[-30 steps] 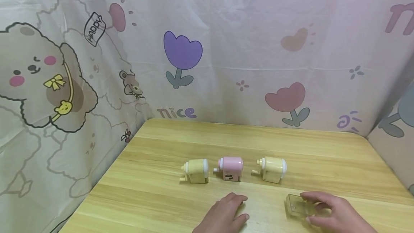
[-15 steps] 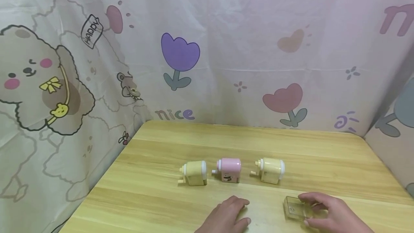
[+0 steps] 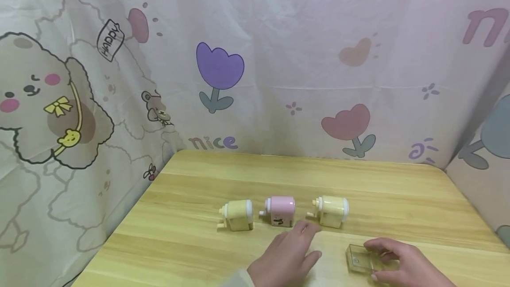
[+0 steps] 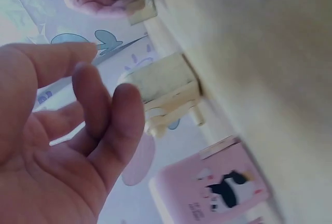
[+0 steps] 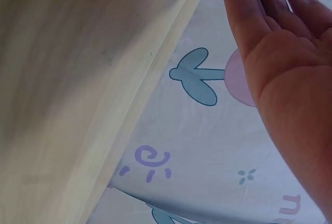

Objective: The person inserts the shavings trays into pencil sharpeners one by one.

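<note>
My right hand (image 3: 402,264) pinches a small see-through box (image 3: 356,258), thumb on the near side and fingers on the far side, low over the table at the right. In the right wrist view only part of that hand (image 5: 290,73) shows, without the box. My left hand (image 3: 287,254) holds nothing; its fingers are loosely bent in front of a pink crank pencil sharpener (image 3: 282,211). A yellow sharpener (image 3: 334,211) stands to the right of the pink one, another yellow sharpener (image 3: 239,215) to its left. The left wrist view shows the pink sharpener (image 4: 207,190) close by.
The three sharpeners stand in a row across the wooden table (image 3: 191,194), their cranks pointing left. A printed cloth (image 3: 275,56) hangs behind the table's back edge and along both sides.
My left hand has moved forward and slightly right, closer to the pink and right-hand yellow sharpeners. My right hand stays on the see-through box. The head view has shifted a little.
</note>
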{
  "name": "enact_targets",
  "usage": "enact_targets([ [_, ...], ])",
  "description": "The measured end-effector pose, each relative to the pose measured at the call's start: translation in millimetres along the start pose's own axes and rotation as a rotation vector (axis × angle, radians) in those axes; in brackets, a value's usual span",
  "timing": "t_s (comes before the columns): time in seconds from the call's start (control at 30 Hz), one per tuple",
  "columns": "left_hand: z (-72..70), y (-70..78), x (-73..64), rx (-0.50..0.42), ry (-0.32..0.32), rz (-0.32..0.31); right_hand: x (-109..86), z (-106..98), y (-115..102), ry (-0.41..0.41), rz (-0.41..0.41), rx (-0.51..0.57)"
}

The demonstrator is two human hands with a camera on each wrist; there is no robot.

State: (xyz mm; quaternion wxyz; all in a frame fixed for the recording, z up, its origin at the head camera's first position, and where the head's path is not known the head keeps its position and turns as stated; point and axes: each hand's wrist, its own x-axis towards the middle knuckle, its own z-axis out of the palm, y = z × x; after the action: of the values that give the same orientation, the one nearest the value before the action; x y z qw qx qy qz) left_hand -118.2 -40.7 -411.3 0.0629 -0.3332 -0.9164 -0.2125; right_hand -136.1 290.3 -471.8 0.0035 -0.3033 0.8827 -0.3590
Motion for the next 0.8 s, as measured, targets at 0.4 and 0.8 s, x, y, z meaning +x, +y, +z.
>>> enact_targets([
  [0.4, 12.4, 10.4, 48.9, 0.019, 0.078, -0.212, 0.5, 0, -1, -0.101, 0.077, 0.102],
  [0.8, 32.6, 6.7, 74.6, 0.154, 0.038, -0.214, 1.4, 0, -1, -0.128, 0.078, 0.128],
])
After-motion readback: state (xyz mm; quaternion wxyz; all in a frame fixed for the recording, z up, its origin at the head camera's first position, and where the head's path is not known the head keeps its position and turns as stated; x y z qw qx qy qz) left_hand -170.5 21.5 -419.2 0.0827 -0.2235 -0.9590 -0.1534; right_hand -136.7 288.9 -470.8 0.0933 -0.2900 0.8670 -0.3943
